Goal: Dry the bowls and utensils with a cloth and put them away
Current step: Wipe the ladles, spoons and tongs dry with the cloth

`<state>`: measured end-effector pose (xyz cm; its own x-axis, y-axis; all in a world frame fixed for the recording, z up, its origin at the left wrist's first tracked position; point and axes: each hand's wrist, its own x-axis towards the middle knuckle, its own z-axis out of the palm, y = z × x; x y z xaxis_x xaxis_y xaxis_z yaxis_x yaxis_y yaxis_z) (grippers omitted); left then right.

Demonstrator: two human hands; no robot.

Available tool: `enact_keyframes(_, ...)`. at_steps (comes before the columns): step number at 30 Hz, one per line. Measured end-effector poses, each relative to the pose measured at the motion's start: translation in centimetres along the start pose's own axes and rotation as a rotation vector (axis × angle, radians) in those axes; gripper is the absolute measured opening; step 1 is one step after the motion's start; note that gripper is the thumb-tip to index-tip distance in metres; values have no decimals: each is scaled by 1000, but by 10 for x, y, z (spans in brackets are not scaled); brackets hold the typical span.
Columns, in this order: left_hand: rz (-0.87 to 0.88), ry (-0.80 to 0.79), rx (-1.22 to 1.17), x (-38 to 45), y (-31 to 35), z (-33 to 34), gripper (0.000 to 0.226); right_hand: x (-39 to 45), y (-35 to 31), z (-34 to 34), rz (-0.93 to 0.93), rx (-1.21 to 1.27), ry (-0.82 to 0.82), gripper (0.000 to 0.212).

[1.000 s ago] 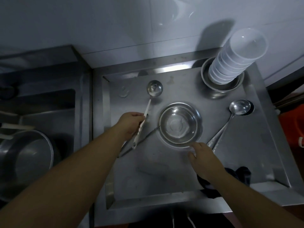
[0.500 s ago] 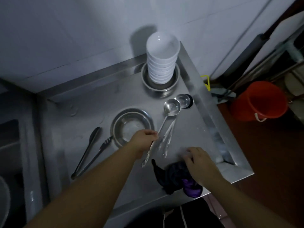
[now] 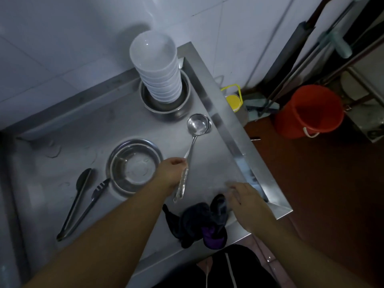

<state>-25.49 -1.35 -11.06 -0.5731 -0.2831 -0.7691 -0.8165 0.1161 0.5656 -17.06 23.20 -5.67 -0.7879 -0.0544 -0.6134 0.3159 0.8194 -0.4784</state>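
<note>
Nearest to the person, the dark cloth (image 3: 199, 223) lies crumpled at the front edge of the steel desk (image 3: 133, 123), with a purple part showing at its lower side. The right hand (image 3: 247, 202) is over the cloth's right end with its fingers spread and relaxed, grasping nothing; half a second ago it lay more on top of the cloth.

A little further in, the left hand (image 3: 170, 173) has its fingers closed around the handles of the ladles (image 3: 197, 125). One second ago this hand held a white-handled ladle on the left part of the desk; now that ladle lies with the metal one. The two bowls, which lay side by side half a second ago, are now one upon the other near the right rim.

To the left of this hand the empty steel bowl (image 3: 134, 165) stands upright, and left of it lie the dark tongs (image 3: 83, 201), in the same place as half a second before.

At the far side, near the wall, the stack of white bowls (image 3: 158, 67) stands inside a steel basin (image 3: 166, 100), unchanged.

Beyond the desk, on the floor at the right, there are an orange bucket (image 3: 309, 111) and a yellow-lidded container (image 3: 233, 99).
</note>
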Motion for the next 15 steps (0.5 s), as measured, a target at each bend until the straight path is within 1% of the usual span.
enact_keyframes(5, 88, 142, 163, 2, 2, 6, 7, 1, 9, -3, 15, -2, 4, 37)
enact_keyframes(11, 160, 164, 406, 7, 4, 12, 9, 0, 15, -1, -3, 4, 8, 34)
enact_keyframes(15, 191, 202, 451, 11, 7, 19, 14, -2, 18, 3, -22, 35, 0, 37)
